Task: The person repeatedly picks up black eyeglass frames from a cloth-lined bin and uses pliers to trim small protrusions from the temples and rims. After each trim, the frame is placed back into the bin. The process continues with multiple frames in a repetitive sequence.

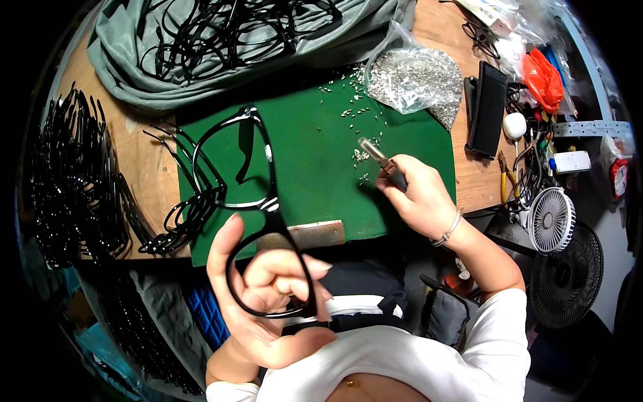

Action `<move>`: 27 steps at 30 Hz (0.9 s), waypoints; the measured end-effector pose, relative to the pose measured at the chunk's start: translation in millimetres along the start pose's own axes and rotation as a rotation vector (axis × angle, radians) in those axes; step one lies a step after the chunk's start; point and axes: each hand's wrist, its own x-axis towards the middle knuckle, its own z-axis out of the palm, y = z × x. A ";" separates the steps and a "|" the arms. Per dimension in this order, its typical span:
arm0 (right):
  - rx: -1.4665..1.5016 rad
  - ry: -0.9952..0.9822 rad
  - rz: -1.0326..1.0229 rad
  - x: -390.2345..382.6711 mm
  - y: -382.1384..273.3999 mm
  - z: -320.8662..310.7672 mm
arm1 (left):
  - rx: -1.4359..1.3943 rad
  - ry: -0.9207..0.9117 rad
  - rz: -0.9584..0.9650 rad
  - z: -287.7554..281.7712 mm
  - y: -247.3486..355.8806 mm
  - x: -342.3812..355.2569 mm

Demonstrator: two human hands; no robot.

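My left hand (251, 335) is closed on a black eyeglass frame (271, 203), raised close above the near edge of the green mat (295, 154). The frame stands on end; one rim surrounds part of my fingers, and a temple arm hangs at its far end. My right hand (422, 197) grips a slim hand tool (377, 154) with a metal tip and a dark handle; its exact kind I cannot make out. Beside the tool's tip lie small silvery metal pieces (362, 157). A clear plastic bag (405, 80) full of such pieces rests at the far right of the mat.
Many black eyeglass frames (234, 37) pile on grey cloth (127, 74) at the back. More black frames (74, 181) are stacked at left. On the right are a black phone-like device (487, 110), yellow-handled pliers (504, 177), a white fan (551, 220) and a black fan (566, 281).
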 end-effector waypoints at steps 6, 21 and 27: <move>-0.220 0.021 -0.096 3.1 3.6 14.1 | 0.233 -0.150 0.031 11.4 -1.1 13.1; 0.629 0.002 -0.156 -39.4 -50.7 -13.8 | 0.522 0.032 0.145 30.2 -33.7 27.6; 1.102 -0.192 0.152 -37.7 -50.2 -16.7 | 0.611 0.035 0.183 36.4 -39.4 27.8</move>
